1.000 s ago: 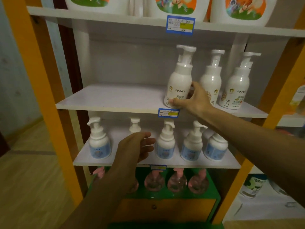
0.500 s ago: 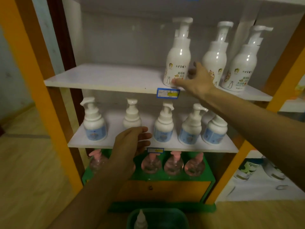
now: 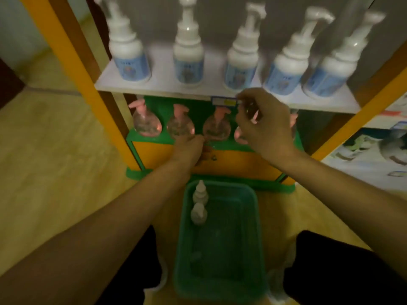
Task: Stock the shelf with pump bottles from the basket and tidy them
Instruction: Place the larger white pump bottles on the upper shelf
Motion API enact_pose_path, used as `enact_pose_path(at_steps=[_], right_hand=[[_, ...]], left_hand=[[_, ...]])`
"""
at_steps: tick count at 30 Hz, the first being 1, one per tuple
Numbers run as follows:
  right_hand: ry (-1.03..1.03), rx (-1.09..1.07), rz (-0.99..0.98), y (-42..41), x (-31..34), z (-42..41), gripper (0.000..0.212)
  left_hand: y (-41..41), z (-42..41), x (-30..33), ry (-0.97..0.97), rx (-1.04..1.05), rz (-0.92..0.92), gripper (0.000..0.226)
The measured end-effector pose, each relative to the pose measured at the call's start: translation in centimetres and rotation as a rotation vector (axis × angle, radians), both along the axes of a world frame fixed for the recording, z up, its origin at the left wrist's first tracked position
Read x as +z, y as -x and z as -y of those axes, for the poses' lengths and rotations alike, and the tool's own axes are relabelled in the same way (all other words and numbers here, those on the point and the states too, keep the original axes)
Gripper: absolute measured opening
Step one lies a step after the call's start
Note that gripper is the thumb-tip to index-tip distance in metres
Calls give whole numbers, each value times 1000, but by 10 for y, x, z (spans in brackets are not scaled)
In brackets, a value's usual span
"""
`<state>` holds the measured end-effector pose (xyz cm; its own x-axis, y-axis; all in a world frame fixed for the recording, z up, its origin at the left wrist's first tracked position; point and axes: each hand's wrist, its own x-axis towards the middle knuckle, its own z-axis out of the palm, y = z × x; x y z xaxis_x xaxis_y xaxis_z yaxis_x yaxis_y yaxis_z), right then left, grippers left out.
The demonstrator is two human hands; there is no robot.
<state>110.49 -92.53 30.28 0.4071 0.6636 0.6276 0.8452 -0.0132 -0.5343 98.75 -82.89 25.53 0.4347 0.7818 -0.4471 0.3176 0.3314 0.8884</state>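
Orange-painted upright post [image 3: 72, 69] is standing at the left of the shelving unit, next to the wooden floor [image 3: 44, 150]. White shelf board [image 3: 163, 84] is carrying five white pump bottles with blue labels, leftmost one [image 3: 128, 55] nearest the post, rightmost one [image 3: 334, 69] leaning slightly (frame is blurred, labels unreadable). Below, clear round pump bottles with pink pumps [image 3: 146, 122] are sitting in a row on the green bottom ledge [image 3: 220, 145].

Left hand [image 3: 188, 148] is reaching to the front edge of that ledge, just below the clear bottles; fingers are curled, but whether they are gripping anything I cannot tell. Right hand [image 3: 264, 126] is hovering higher, in front of the right part of the row, fingers bent near the blue price tag [image 3: 223, 101] on the white board's edge; grasp also cannot be told.

Green plastic basket [image 3: 253, 216] is sitting on the floor between the person's knees, holding two white pump bottles [image 3: 199, 203] along its left wall.
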Motion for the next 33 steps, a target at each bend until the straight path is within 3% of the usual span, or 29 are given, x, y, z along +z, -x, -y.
enact_pose_path(at_steps=[7, 12, 15, 20, 23, 27, 33], right_hand=[[520, 37, -201, -15, -133, 6, 28], [803, 81, -317, -11, -207, 3, 33], [891, 81, -359, -1, -242, -6, 35], [1020, 69, -446, 10, -291, -23, 45], [1047, 3, -516, 14, -315, -32, 50], [1089, -67, -599, 18, -334, -42, 65], [1109, -91, -674, 24, -355, -53, 74]], left_hand=[[14, 6, -106, -3, -92, -305, 19], [26, 17, -151, -220, -255, -481, 26], [25, 20, -176, -317, -378, -596, 27], [35, 16, -231, -318, -646, -713, 59], [39, 12, -260, -303, -732, -766, 57], [46, 10, -285, -253, -766, -755, 48], [43, 13, -306, -172, -750, -691, 71]])
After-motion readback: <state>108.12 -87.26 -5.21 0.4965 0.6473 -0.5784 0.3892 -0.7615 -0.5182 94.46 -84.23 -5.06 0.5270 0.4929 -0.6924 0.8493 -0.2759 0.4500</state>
